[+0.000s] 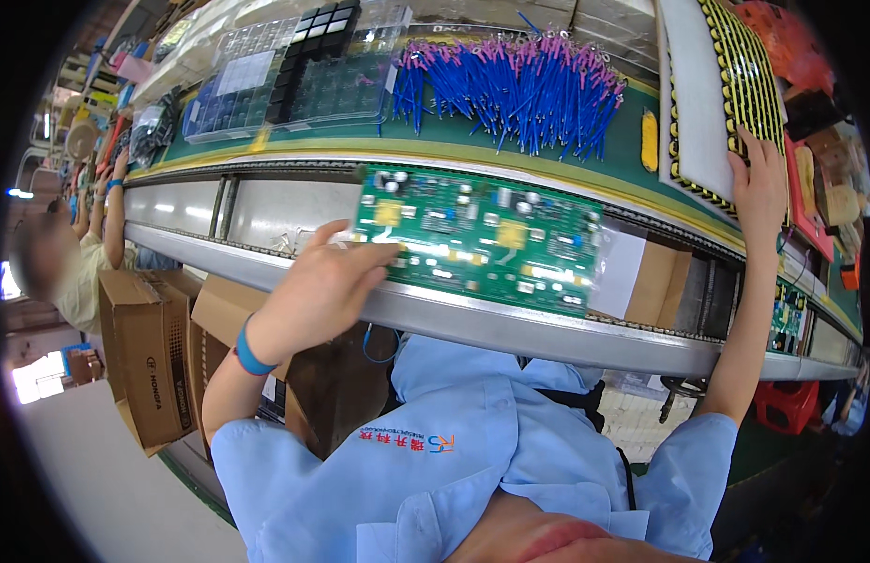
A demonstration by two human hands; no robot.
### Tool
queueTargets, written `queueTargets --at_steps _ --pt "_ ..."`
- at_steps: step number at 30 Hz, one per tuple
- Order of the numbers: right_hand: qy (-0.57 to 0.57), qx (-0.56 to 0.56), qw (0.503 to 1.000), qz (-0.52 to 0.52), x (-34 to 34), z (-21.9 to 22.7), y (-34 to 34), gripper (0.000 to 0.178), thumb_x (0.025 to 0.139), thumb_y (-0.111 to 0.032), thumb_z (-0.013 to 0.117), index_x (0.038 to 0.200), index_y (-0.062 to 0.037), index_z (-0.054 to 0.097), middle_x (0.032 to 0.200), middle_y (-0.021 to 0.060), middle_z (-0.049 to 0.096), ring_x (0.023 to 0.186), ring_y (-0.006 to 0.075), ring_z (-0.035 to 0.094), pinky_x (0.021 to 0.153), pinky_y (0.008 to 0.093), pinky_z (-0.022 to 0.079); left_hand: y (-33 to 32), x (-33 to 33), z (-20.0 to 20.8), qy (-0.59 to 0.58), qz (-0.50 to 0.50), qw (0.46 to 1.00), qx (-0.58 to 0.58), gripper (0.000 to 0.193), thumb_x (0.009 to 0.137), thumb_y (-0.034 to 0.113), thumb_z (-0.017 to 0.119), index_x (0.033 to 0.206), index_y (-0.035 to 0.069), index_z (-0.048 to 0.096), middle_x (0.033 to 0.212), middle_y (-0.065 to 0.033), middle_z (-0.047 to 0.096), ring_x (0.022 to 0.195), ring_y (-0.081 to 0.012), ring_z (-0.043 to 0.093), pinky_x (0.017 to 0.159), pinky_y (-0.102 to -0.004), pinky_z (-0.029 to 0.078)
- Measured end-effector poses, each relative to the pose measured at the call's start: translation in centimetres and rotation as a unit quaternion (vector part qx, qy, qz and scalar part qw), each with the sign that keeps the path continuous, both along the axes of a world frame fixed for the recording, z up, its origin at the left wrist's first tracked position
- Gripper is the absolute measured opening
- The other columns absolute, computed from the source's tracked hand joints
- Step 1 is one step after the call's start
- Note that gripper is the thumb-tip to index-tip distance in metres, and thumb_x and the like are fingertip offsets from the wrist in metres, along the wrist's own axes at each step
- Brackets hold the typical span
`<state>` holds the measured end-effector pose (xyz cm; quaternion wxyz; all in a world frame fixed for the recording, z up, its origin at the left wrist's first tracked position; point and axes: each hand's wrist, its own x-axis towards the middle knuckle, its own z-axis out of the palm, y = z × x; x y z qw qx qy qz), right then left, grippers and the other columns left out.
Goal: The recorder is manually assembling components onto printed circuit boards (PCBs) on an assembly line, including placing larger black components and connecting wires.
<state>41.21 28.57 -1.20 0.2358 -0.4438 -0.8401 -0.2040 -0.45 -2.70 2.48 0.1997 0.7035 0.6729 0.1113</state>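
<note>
My left hand (327, 281) grips a green circuit board (468, 239) by its left end, thumb and fingers at the edge and on the top face. The board is populated with yellow blocks, white parts and small capacitors, and is held tilted above the conveyor rail. At the upper right my right hand (761, 183) reaches out over a row of small black-and-yellow components (735, 75) beside a white foam sheet (693, 103). Its fingers are stretched and apart, touching or close to the near components; I see nothing held in them.
Beyond the conveyor (294, 202) lie a large bunch of blue wires (519, 89) with pink ends, a clear compartment box (247, 80) and a yellow-handled object (650, 141). Cardboard boxes (149, 357) stand at left. Another person (78, 263) works farther left. A red stool (786, 403) is at lower right.
</note>
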Motion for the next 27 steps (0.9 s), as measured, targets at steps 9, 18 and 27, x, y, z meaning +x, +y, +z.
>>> queueTargets --at_steps 9,18,27 --pt "-0.011 0.036 0.999 -0.005 0.5 -1.6 0.3 0.036 0.093 -0.018 0.058 0.129 -0.0152 0.057 0.120 0.0110 0.056 0.111 0.0293 0.055 0.094 0.0385 0.044 4.1 3.9 -0.2 0.102 -0.176 0.976 0.071 0.025 0.080 0.004 0.061 0.104 0.007 0.067 0.081 -0.0081 0.068 0.076 -0.0251 0.065 0.086 -0.0389 0.050" --pt "0.001 0.001 1.000 0.010 0.5 -0.9 0.1 0.033 0.092 -0.014 0.059 0.124 -0.0109 0.057 0.113 0.0097 0.059 0.108 0.0277 0.057 0.089 0.0364 0.046 14.5 -7.4 -1.0 0.051 0.088 0.950 0.296 0.018 0.089 0.015 0.064 0.103 0.005 0.069 0.089 -0.0118 0.070 0.082 -0.0219 0.068 0.073 -0.0310 0.051" --pt "0.041 -0.048 0.996 0.062 1.5 -0.2 1.9 0.030 0.082 -0.007 0.067 0.110 -0.0033 0.057 0.106 0.0136 0.059 0.101 0.0323 0.057 0.087 0.0396 0.045 21.5 -2.3 -1.9 0.227 -0.273 0.882 0.310 0.039 0.073 0.000 0.056 0.110 0.008 0.065 0.117 -0.0084 0.064 0.113 -0.0255 0.058 0.102 -0.0405 0.039"
